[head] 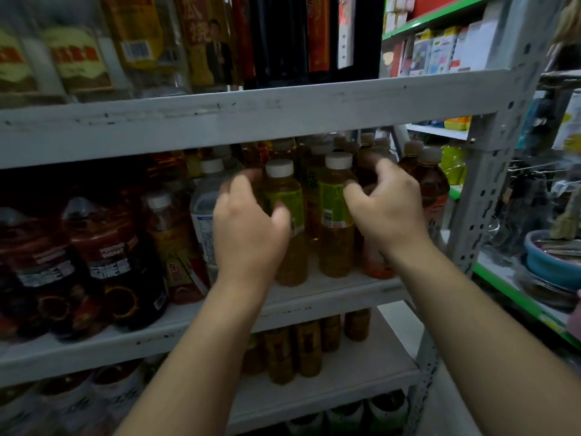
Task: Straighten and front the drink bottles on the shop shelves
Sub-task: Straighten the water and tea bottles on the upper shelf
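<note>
Two yellow tea bottles with green labels and white caps stand at the front of the middle shelf (330, 294). My left hand (248, 225) curls round the left yellow bottle (283, 187), thumb on its label, fingers blurred at its left side. The right yellow bottle (334, 209) stands just beside it. My right hand (388, 204) wraps a dark brown tea bottle (375, 267) immediately right of that one, thumb against the seam between the two. More brown-capped tea bottles (430, 180) stand behind and to the right.
Left of my hands stand a clear water bottle (202, 212), an amber bottle (171, 237) and dark energy-drink bottles (110, 256). The upper shelf beam (251, 121) hangs low over the caps. A perforated upright (484, 184) bounds the right. Lower shelves hold more tea bottles (308, 347).
</note>
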A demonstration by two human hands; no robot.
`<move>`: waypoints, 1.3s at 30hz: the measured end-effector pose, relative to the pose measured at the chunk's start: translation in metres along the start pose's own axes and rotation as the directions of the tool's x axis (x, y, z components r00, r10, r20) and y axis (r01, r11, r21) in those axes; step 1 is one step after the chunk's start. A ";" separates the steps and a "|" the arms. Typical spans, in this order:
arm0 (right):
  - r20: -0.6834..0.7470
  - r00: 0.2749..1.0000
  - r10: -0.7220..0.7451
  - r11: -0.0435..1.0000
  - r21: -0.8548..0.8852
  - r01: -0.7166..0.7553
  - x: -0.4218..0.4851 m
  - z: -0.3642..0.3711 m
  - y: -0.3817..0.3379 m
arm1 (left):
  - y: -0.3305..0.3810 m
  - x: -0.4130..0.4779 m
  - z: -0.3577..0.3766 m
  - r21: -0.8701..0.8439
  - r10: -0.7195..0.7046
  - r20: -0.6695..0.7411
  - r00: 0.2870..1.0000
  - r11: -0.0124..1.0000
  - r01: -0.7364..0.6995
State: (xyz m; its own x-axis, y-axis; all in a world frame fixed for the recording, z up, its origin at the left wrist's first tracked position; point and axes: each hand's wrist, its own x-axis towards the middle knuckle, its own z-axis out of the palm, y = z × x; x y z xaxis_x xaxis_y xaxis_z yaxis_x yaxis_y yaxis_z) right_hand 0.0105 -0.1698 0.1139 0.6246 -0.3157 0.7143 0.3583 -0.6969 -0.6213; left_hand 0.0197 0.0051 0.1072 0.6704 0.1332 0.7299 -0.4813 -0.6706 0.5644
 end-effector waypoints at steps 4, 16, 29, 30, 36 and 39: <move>0.212 0.972 0.102 0.994 -0.057 -0.092 0.028 0.000 0.000 | 0.008 0.018 -0.010 0.003 -0.018 0.165 0.986 1.000 0.018; 0.333 0.928 0.168 0.985 -0.029 -0.168 0.050 -0.001 -0.010 | 0.025 0.065 -0.006 0.206 -0.071 0.546 0.835 0.977 -0.052; 0.309 0.930 0.200 0.971 0.068 -0.231 0.047 0.004 -0.015 | 0.020 0.060 -0.001 0.083 0.017 0.406 0.914 0.995 -0.055; 0.313 0.929 0.200 0.970 0.074 -0.233 0.046 0.004 -0.015 | 0.020 0.059 0.000 0.103 0.028 0.387 0.922 0.992 -0.074; 0.442 0.874 0.203 0.956 0.102 -0.274 0.040 -0.003 -0.013 | 0.012 0.066 -0.011 0.079 0.038 0.487 0.873 0.993 -0.087; 0.525 0.822 0.220 0.948 0.083 -0.307 0.037 -0.007 -0.011 | 0.010 0.066 -0.019 0.073 0.039 0.631 0.775 0.991 -0.110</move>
State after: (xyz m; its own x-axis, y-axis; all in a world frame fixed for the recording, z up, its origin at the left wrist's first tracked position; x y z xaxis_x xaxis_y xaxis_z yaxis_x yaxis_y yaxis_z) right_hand 0.0251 -0.1781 0.1490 0.9566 -0.0748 0.2816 0.2059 -0.5104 -0.8349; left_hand 0.0485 0.0216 0.1682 0.8567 -0.3837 0.3446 -0.5096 -0.7328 0.4509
